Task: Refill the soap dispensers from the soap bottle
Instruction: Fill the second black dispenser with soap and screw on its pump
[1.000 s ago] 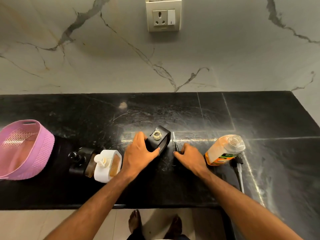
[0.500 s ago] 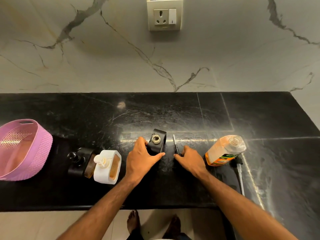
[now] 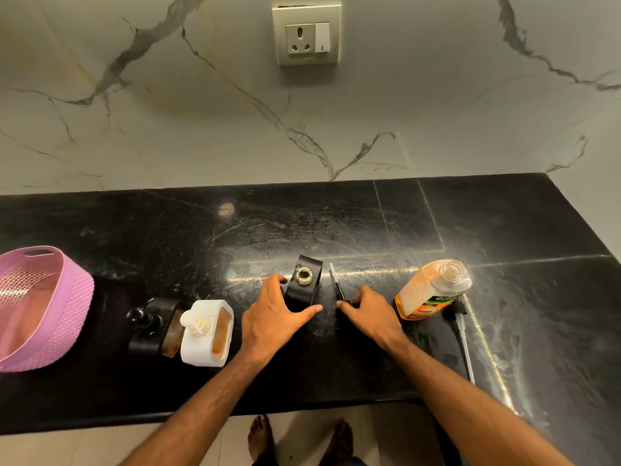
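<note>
The black stone tabletop (image 3: 504, 230) is stretching across in front of me, backing onto a marble wall (image 3: 168, 129) that is carrying a socket plate (image 3: 306, 34). At the far left a pink woven basket (image 3: 40, 307) is sitting at the tabletop's edge. On the right the soap bottle (image 3: 431, 292) is standing uncapped, its clear neck open at the top and orange liquid filling most of it, with its own pump and long tube (image 3: 463, 338) lying on the stone just beside its base. Between the basket and my left arm two dispensers are standing side by side and touching: a white soap dispenser (image 3: 206, 332) with its pump on and amber liquid showing through its window, and a black soap dispenser (image 3: 153, 326) to its left, also with its pump on. My left hand (image 3: 274, 317) is wrapping around the near side of a third, open black dispenser (image 3: 304, 285), my grip holding it between thumb and fingers, its threaded mouth showing bare at the top. It is standing at the middle of the tabletop, well left of the soap bottle. My right hand (image 3: 368, 312) is resting on the stone just right of it, my grip narrow, fingertips pinching the head end of the black pump stem (image 3: 337, 287), which is lying flat with its pale tip pointing toward the wall.
</note>
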The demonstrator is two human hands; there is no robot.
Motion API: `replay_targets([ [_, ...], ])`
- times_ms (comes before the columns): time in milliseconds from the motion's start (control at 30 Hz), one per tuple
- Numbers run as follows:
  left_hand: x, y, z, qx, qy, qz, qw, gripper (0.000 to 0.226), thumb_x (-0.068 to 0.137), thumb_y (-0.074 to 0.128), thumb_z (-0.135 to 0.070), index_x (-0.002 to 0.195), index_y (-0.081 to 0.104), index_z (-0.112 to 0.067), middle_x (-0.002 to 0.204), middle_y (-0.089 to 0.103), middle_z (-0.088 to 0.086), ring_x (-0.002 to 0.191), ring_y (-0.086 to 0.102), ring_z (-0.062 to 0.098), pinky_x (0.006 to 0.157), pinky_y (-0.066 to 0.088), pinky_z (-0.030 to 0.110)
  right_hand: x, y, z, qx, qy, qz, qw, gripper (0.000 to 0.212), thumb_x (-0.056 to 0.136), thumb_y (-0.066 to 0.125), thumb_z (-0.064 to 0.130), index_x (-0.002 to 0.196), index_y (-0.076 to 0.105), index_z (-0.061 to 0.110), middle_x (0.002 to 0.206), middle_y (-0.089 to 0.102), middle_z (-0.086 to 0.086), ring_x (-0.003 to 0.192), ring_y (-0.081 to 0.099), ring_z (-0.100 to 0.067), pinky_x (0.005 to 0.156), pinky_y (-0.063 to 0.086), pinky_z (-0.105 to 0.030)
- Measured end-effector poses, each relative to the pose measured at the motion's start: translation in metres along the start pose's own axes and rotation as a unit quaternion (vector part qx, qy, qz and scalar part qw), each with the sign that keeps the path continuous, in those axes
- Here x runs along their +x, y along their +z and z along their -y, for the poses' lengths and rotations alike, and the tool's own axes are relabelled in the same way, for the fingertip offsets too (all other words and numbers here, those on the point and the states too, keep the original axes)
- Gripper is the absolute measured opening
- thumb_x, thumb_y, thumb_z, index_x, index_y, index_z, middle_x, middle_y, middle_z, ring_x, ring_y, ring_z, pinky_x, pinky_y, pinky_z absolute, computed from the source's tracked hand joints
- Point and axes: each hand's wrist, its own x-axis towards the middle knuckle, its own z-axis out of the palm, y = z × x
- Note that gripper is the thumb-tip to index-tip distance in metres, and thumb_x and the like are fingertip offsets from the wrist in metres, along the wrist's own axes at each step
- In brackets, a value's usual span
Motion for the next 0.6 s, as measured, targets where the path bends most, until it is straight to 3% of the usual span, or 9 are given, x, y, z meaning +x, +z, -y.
replay_targets([
  [167, 0.001, 0.001, 0.009, -0.032, 0.038, -0.028, 0.998, 0.096, 0.064, 0.075, -0.075, 0.137, 0.036, -0.026, 0.131, 0.051, -0.007, 0.122, 0.053, 0.014, 0.089, 0.052, 0.034, -0.014, -0.011, -0.001, 0.036, -0.009, -0.057, 0.998, 0.041, 0.091, 0.06, 0.061, 0.105, 0.053, 0.022, 0.09, 0.061, 0.008, 0.085, 0.061, -0.015, 0.074, 0.049, -0.036],
  [333, 0.005, 0.005, 0.014, -0.122, 0.054, -0.017, 0.991, 0.091, 0.069, 0.085, -0.055, 0.139, 0.036, -0.023, 0.139, 0.046, -0.003, 0.13, 0.046, 0.013, 0.101, 0.044, 0.029, -0.049, -0.028, -0.006, 0.068, -0.107, -0.191, 0.973, 0.032, 0.091, 0.067, 0.047, 0.11, 0.056, 0.024, 0.094, 0.054, 0.012, 0.089, 0.054, -0.008, 0.079, 0.049, -0.03],
  [467, 0.011, 0.011, 0.016, -0.158, 0.067, 0.005, 0.985, 0.088, 0.071, 0.087, -0.046, 0.139, 0.036, -0.022, 0.142, 0.044, -0.001, 0.131, 0.046, 0.014, 0.101, 0.041, 0.028, -0.071, -0.047, -0.009, 0.023, -0.152, -0.285, 0.946, 0.036, 0.09, 0.07, 0.041, 0.117, 0.055, 0.022, 0.106, 0.053, 0.007, 0.099, 0.05, -0.01, 0.086, 0.045, -0.025],
  [600, 0.016, 0.018, 0.013, -0.188, 0.076, 0.017, 0.979, 0.089, 0.071, 0.09, -0.036, 0.14, 0.037, -0.018, 0.141, 0.046, 0.002, 0.124, 0.048, 0.01, 0.099, 0.041, 0.025, -0.085, -0.063, -0.01, 0.024, -0.148, -0.346, 0.926, 0.042, 0.089, 0.072, 0.038, 0.123, 0.056, 0.019, 0.11, 0.053, 0.004, 0.102, 0.051, -0.013, 0.091, 0.045, -0.03],
])
